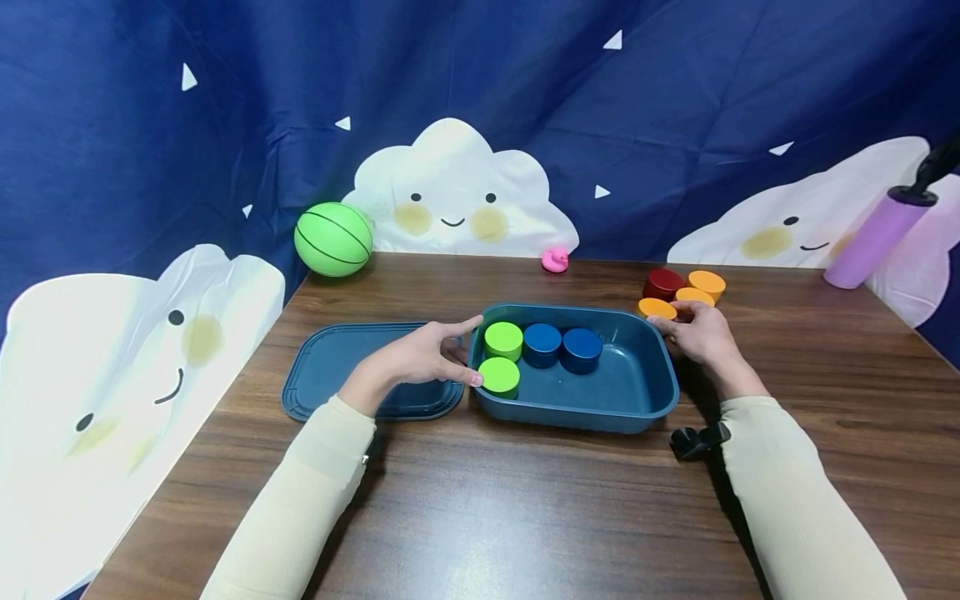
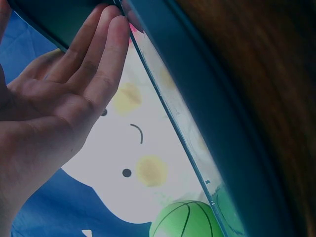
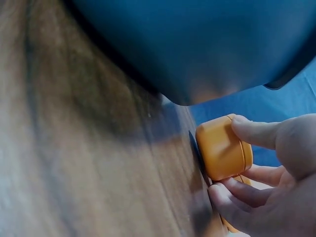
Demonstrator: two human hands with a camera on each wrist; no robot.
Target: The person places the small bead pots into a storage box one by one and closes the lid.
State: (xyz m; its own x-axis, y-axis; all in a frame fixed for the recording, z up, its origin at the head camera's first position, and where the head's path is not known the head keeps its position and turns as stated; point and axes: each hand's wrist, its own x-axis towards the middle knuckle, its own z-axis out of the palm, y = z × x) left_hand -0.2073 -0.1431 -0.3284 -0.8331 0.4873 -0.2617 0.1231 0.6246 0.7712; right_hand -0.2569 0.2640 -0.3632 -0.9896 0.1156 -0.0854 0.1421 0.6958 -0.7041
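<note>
- Fingers point(image 3: 229, 203) of the right hand point(image 1: 701, 331): closed in a pinch, thumb on one side and fingertips opposite, on an orange jar point(image 1: 657, 309).
- Held jar: just outside the box point(image 1: 577, 417), by its far right corner; whether raised off the table point(image 1: 480, 517), cannot be told. Gripped by the side, presumably because a short round wall suits two-sided pressure.
- Left hand point(image 1: 420, 354): spread wide, fingers near straight, thumb and index at the box's left end, nothing clasped; probably there to steady it.
- Box: upright, uncovered. Contents: two lime jars point(image 1: 499, 377) at the left end, one behind the other; two blue jars point(image 1: 582, 350) side by side, continuing the rear row.
- Layout: apparently grouped by colour, packed from the left.
- Lid point(image 1: 337, 367): flat, left of the box, partly beneath the left hand; likely off for access.
- Outside: red jar point(image 1: 663, 283) and two further orange jars point(image 1: 707, 284), clustered near the held one, presumably for easy reach.
- Held jar's interior: hidden; seam visible.
</note>
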